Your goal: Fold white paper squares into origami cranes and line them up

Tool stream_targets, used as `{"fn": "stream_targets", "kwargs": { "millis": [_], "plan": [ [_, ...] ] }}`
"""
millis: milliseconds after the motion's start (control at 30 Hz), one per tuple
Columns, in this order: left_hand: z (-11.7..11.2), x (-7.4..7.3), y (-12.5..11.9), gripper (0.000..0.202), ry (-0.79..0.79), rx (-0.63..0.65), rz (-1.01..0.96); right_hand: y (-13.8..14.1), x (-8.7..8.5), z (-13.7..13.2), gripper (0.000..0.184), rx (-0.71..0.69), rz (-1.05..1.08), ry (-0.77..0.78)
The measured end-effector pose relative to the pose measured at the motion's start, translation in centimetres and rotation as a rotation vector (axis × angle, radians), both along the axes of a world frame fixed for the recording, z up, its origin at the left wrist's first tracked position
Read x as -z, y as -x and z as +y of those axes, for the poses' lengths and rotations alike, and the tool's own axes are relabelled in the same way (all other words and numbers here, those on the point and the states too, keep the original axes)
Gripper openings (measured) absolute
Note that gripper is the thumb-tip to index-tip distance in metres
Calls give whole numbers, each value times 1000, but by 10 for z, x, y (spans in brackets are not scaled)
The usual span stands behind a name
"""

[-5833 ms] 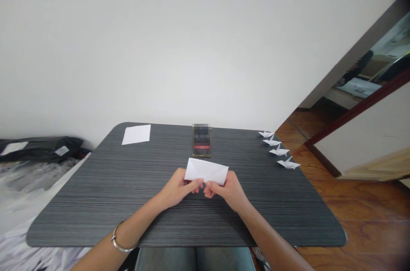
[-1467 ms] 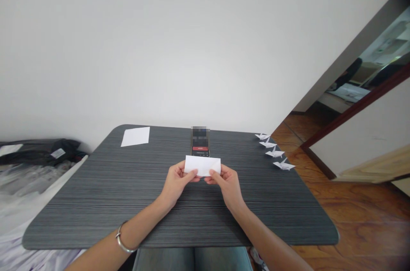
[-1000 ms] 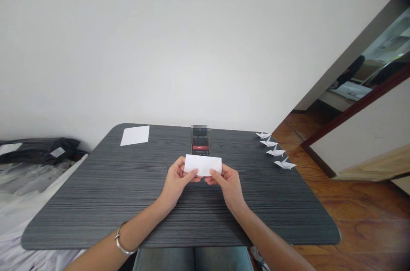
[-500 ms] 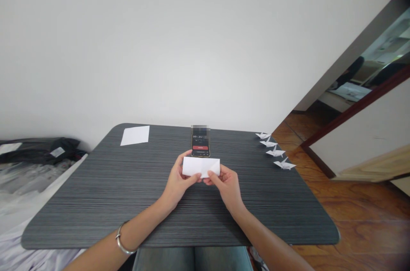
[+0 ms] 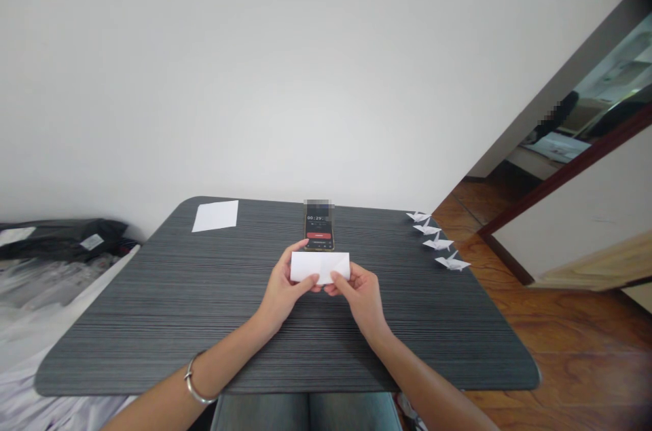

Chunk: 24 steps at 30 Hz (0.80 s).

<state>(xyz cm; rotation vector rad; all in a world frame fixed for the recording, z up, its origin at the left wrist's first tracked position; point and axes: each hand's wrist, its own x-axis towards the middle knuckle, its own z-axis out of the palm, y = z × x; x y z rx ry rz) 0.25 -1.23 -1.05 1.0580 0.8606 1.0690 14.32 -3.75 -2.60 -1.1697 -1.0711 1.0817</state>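
A white sheet of paper (image 5: 320, 264), folded into a narrow rectangle with faint creases, is held between both hands above the dark table. My left hand (image 5: 286, 285) grips its left end and lower edge, thumb on the near face. From the other side my right hand (image 5: 359, 290) pinches the lower edge, its thumb close to the left one. The fingers behind the paper are partly hidden. Just beyond the paper, a phone (image 5: 319, 227) shows a running timer with a red button.
Several folded paper cranes (image 5: 438, 244) stand in a row along the right edge of the dark table (image 5: 168, 309). A flat white sheet (image 5: 216, 216) lies at the back left. A white wall rises behind; black bags (image 5: 66, 241) lie left of the table.
My left thumb has shifted very slightly left along the lower edge of the paper. Otherwise the hands and paper stay almost where they were.
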Motion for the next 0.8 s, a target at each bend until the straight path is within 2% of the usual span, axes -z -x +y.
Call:
{"fn": "stream_targets", "kwargs": {
  "millis": [433,533,700,800],
  "plan": [
    [0,0,1,67,-77,-19,109,0,-2,-1,17,-18,-9,-8],
    [0,1,2,67,-103,-21,124,2,-2,-3,16,-4,48,-35],
    [-3,2,4,62,-179,-39,185,3,-2,-3,46,2,181,-39],
    [-3,2,5,54,-208,-50,229,1,-1,-2,32,-43,135,-6]
  ]
}}
